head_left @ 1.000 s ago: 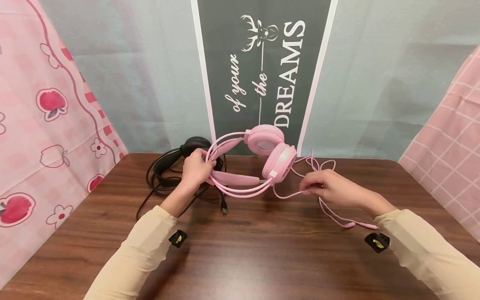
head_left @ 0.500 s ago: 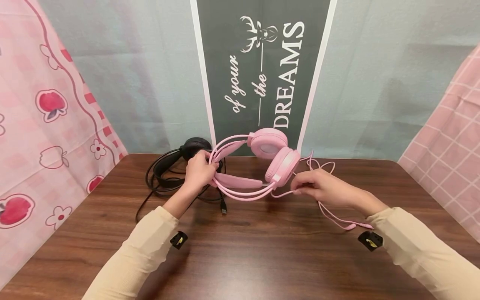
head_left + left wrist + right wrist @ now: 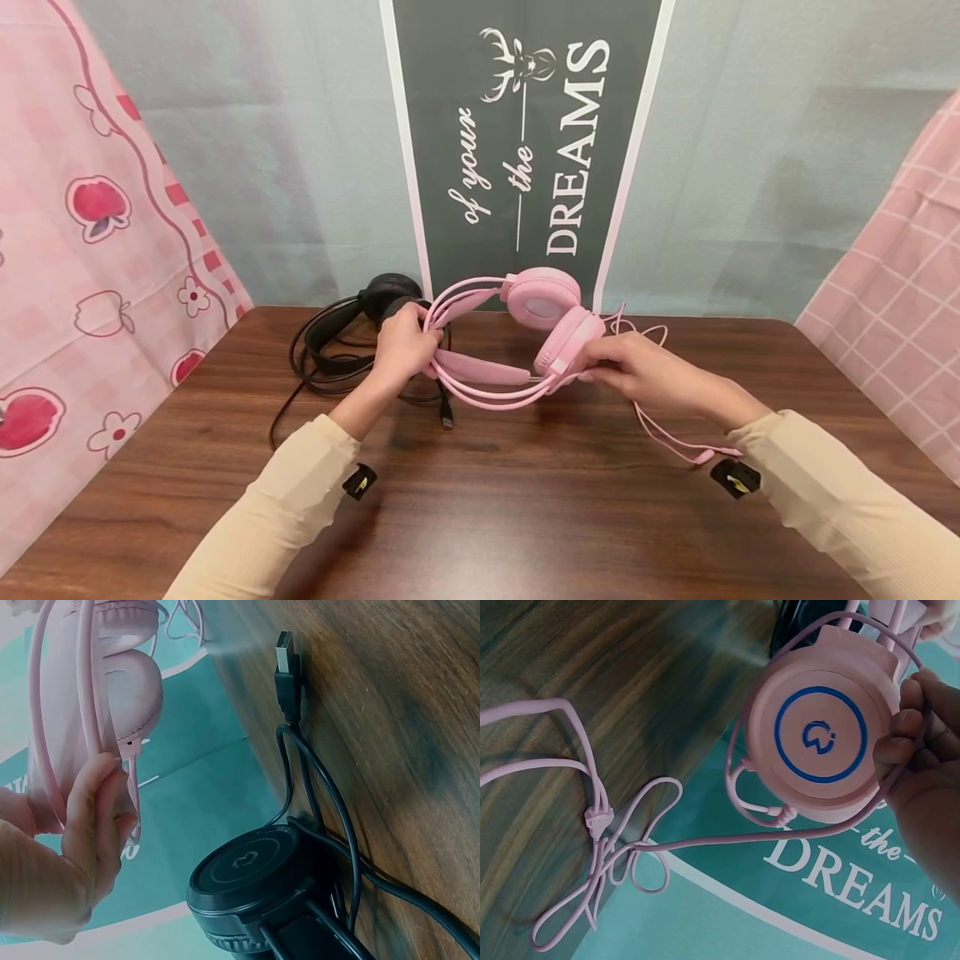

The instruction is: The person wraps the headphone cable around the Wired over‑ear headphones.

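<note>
My left hand (image 3: 405, 343) grips the headband of a pink headset (image 3: 486, 369), which is raised above the table with both ear cups pointing right. The left wrist view shows my fingers (image 3: 86, 814) curled round the headband's tubes and strap. Beside the lower ear cup, my right hand (image 3: 648, 367) pinches the headset's pink cable (image 3: 727, 839). In the right wrist view the cable loops round the ear cup (image 3: 817, 735), whose outer face bears a blue ring and logo. A black headset (image 3: 330, 329) lies just behind and left of my left hand, which partly hides it.
The brown wooden table (image 3: 480, 508) ends at a fabric backdrop (image 3: 720, 183). A black USB plug (image 3: 287, 682) on its cable lies below my left hand. Pink cable loops and two pink plugs (image 3: 705, 456) rest on the right. Patterned pink cloths (image 3: 105, 275) hang at both sides.
The right hand has moved left with the cable, up to the lower ear cup. My left hand has shifted the pink headset slightly right and down. The black headset stays put.
</note>
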{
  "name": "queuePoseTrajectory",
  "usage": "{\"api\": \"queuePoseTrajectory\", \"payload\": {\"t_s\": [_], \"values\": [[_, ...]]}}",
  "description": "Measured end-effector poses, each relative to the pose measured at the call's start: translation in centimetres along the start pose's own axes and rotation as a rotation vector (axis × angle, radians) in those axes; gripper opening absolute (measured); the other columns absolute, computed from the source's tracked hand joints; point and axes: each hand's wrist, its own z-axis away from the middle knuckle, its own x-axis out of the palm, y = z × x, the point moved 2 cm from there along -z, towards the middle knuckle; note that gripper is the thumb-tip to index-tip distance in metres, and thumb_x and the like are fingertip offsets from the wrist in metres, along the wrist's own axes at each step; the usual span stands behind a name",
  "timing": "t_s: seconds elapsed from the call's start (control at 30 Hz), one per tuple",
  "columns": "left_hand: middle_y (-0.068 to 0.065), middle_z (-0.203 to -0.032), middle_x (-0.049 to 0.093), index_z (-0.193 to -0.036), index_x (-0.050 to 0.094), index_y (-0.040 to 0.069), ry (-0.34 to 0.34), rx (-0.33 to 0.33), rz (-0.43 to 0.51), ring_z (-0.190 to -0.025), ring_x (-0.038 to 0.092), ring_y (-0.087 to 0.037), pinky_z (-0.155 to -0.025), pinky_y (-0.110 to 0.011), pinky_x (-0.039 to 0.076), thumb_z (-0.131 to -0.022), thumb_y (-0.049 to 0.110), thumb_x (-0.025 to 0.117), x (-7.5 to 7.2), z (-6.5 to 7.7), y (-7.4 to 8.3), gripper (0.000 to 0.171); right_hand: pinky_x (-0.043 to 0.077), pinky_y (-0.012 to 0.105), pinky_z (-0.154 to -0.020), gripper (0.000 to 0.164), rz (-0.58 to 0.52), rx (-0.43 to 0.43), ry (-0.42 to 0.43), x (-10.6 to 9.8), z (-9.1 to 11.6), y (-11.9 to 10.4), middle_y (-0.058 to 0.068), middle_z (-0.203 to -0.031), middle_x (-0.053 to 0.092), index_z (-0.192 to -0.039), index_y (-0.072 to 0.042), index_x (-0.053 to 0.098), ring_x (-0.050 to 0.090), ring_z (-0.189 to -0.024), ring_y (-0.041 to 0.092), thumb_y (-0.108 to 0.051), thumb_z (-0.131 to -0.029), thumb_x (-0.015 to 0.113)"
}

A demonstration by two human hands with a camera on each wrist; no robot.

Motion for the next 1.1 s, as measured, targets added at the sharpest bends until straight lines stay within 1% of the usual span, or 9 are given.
{"api": "queuePoseTrajectory", "payload": {"t_s": [0.23,0.3,0.47,0.53,0.6,0.7,0.77,1.0,1.1], "values": [[-0.018,-0.079,0.063,-0.098,0.056,-0.001,-0.02,0.03,-0.02,-0.037,0.056,-0.013,-0.036,-0.022,0.048,-0.083,0.009,0.058,0.1,0.2,0.3,0.018,0.041,0.018,-0.058,0.024,0.061,-0.043,0.046,-0.2,-0.4,0.0,-0.01,-0.075,0.056,-0.081,-0.009,0.062,0.048,-0.068,0.004,0.013,-0.072,0.066],[-0.018,-0.079,0.063,-0.096,0.056,-0.001,-0.023,0.044,-0.028,-0.037,0.057,-0.014,-0.038,-0.023,0.049,-0.082,0.008,0.058,0.1,0.3,0.4,0.017,0.042,0.018,-0.059,0.024,0.075,-0.053,0.056,-0.2,-0.5,0.1,-0.008,-0.075,0.058,-0.081,-0.008,0.061,0.049,-0.069,0.004,0.013,-0.071,0.067],[-0.015,-0.081,0.064,-0.093,0.058,0.0,0.002,0.095,-0.098,-0.051,0.062,-0.018,-0.061,-0.03,0.054,-0.081,0.01,0.06,0.0,0.3,0.4,0.016,0.043,0.018,-0.059,0.024,0.082,-0.047,0.071,-0.2,-0.5,0.0,-0.007,-0.075,0.058,-0.08,-0.009,0.061,0.049,-0.068,0.004,0.012,-0.071,0.067],[-0.015,-0.081,0.063,-0.093,0.058,0.0,0.002,0.107,-0.103,-0.052,0.062,-0.02,-0.063,-0.032,0.054,-0.081,0.01,0.06,0.0,0.3,0.3,0.015,0.043,0.018,-0.059,0.024,0.081,-0.032,0.076,-0.2,-0.5,0.0,-0.007,-0.075,0.058,-0.08,-0.009,0.062,0.049,-0.068,0.004,0.012,-0.071,0.068],[-0.014,-0.078,0.063,-0.092,0.058,0.0,-0.012,0.108,-0.083,-0.05,0.062,-0.018,-0.055,-0.031,0.055,-0.081,0.01,0.06,0.0,0.3,0.2,0.014,0.043,0.018,-0.059,0.024,0.083,-0.019,0.081,-0.3,-0.6,0.0,-0.008,-0.075,0.058,-0.08,-0.009,0.062,0.049,-0.068,0.004,0.012,-0.071,0.068],[-0.014,-0.068,0.061,-0.093,0.057,-0.001,-0.048,0.094,-0.017,-0.038,0.058,-0.016,-0.039,-0.026,0.05,-0.082,0.007,0.06,0.0,0.3,0.0,0.014,0.045,0.02,-0.06,0.027,0.09,-0.012,0.084,-0.4,-0.5,0.1,-0.007,-0.076,0.059,-0.081,-0.009,0.062,0.05,-0.069,0.005,0.015,-0.07,0.066],[-0.013,-0.063,0.059,-0.093,0.057,-0.001,-0.063,0.086,0.014,-0.036,0.056,-0.014,-0.035,-0.025,0.048,-0.082,0.006,0.061,-0.1,0.3,-0.2,0.014,0.046,0.02,-0.06,0.029,0.095,-0.013,0.079,-0.5,-0.4,0.2,-0.007,-0.078,0.059,-0.082,-0.009,0.062,0.051,-0.07,0.005,0.017,-0.069,0.065],[-0.011,-0.058,0.055,-0.095,0.058,0.0,-0.081,0.076,0.026,-0.035,0.055,-0.014,-0.034,-0.027,0.048,-0.081,0.005,0.062,-0.8,0.4,-0.5,0.015,0.046,0.02,-0.063,0.035,0.108,-0.008,0.068,-1.3,-0.1,0.9,-0.008,-0.081,0.058,-0.085,-0.01,0.063,0.051,-0.072,0.006,0.019,-0.067,0.065],[-0.011,-0.059,0.055,-0.096,0.058,-0.001,-0.101,0.079,0.028,-0.035,0.055,-0.014,-0.035,-0.029,0.049,-0.082,0.005,0.061,-0.9,0.4,-0.5,0.016,0.047,0.02,-0.061,0.033,0.097,0.02,0.069,-1.8,0.1,1.2,-0.009,-0.081,0.059,-0.085,-0.011,0.064,0.052,-0.072,0.005,0.016,-0.068,0.068]]}}
